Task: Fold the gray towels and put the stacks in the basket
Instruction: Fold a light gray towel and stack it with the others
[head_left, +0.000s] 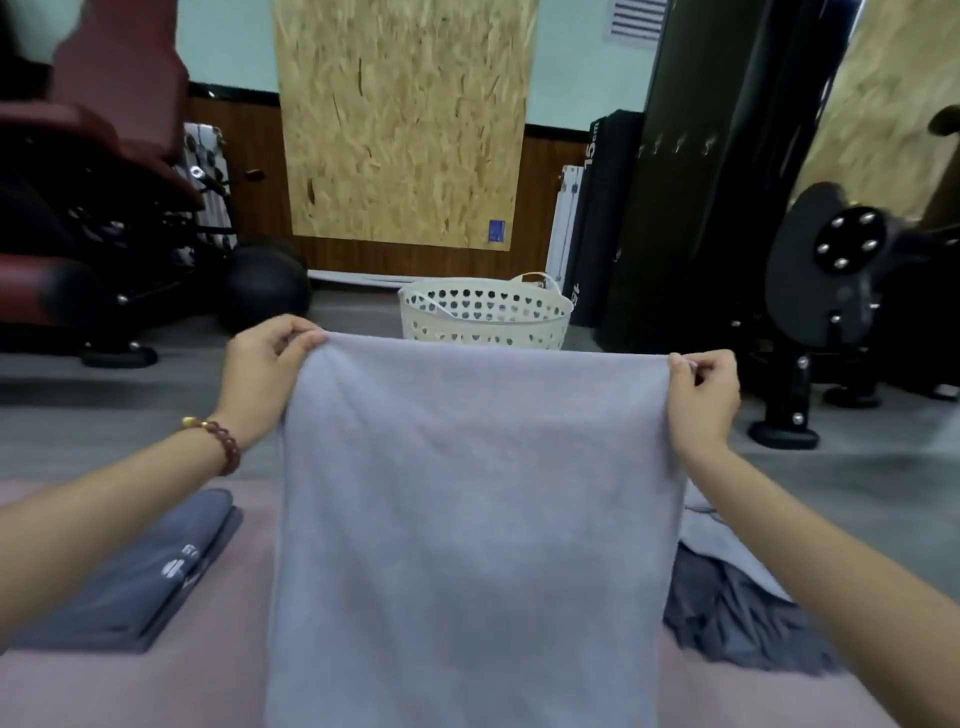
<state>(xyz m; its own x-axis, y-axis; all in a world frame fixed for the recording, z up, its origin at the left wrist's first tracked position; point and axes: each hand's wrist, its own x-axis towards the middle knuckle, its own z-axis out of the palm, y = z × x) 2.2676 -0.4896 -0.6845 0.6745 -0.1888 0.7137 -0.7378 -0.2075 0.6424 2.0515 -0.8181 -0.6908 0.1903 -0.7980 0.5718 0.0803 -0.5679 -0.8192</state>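
Two top corners of a light gray towel (472, 519) are pinched by the left hand (260, 374) and right hand (701, 400); beyond the grip, a white basket (485, 317) is seen.

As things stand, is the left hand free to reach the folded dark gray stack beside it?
Probably not yet: the left hand pinches a corner of the held-up towel. The folded stack itself lies uncovered below that forearm.
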